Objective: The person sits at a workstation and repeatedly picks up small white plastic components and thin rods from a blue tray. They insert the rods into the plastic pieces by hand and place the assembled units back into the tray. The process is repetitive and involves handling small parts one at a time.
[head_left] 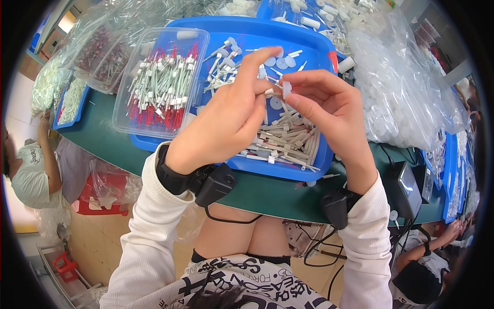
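Over the blue tray [329, 149] both hands are raised close together. My right hand [334, 105] pinches a small translucent white plastic disc [286, 89] on edge between thumb and fingers. Close beside it, my left hand [226, 116] has its index finger stretched forward while its other fingers bend in around a small white-ended piece [269, 92]; its kind is partly hidden by the fingers. Loose discs [281, 63] lie behind the fingertips. Below the hands, many thin pale sleeved wire pieces [293, 136] are heaped in the tray.
A clear plastic box [162, 87] of bundled white and red wire pieces sits on the tray's left side. A large clear bag of white parts [401, 98] stands at the right. Black devices with cables [404, 188] rest on the green table [113, 123]. Other people sit left and right.
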### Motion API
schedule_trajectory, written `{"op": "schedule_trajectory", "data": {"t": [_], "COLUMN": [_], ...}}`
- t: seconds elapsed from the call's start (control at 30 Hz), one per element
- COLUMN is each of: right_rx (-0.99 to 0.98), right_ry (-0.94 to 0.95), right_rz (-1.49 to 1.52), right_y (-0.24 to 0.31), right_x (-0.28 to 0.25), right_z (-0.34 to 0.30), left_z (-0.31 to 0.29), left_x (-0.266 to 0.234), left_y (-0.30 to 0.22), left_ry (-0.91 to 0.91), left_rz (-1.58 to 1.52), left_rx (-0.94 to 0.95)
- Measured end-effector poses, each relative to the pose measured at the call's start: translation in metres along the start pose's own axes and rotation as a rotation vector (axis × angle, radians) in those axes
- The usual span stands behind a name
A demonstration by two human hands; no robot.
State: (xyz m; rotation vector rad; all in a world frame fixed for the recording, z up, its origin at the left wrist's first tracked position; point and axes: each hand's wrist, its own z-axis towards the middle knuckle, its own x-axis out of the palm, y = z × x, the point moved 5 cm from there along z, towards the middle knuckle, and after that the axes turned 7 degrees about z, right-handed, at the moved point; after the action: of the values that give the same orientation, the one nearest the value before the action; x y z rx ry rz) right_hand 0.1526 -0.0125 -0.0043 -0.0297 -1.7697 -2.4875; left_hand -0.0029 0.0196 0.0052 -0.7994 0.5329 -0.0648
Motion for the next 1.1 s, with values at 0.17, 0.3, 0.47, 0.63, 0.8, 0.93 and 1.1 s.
{"op": "schedule_trajectory", "data": {"t": [0.17,0.3,0.47,0.63,0.8,0.93,1.1], "right_rx": [-0.063,-0.076,-0.058,-0.021,0.036,0.066,0.056], "right_ry": [-0.035,-0.032,-0.065,-0.064,-0.052,-0.043,-0.067], "right_rz": [-0.032,-0.057,-0.069,-0.016,-0.005,0.022,0.012], "right_y": [0.005,0.004,0.004,-0.002,-0.004,-0.006,-0.007], "right_x": [-0.006,-0.005,-0.004,-0.006,-0.007,-0.007,-0.006], "right_z": [0.000,0.001,0.000,0.001,0.000,0.001,0.001], "left_z": [0.006,0.007,0.006,0.005,0.005,0.006,0.006], "left_x": [-0.007,-0.010,-0.009,-0.008,-0.007,-0.006,-0.007], "left_y": [0.009,0.003,0.006,0.000,-0.010,-0.014,-0.013], "left_ry": [0.121,0.086,0.011,-0.036,-0.028,-0.032,-0.034], "left_rz": [0.231,0.191,0.213,0.348,0.517,0.554,0.527], "left_rx": [0.014,-0.032,0.045,0.176,0.350,0.395,0.358]}}
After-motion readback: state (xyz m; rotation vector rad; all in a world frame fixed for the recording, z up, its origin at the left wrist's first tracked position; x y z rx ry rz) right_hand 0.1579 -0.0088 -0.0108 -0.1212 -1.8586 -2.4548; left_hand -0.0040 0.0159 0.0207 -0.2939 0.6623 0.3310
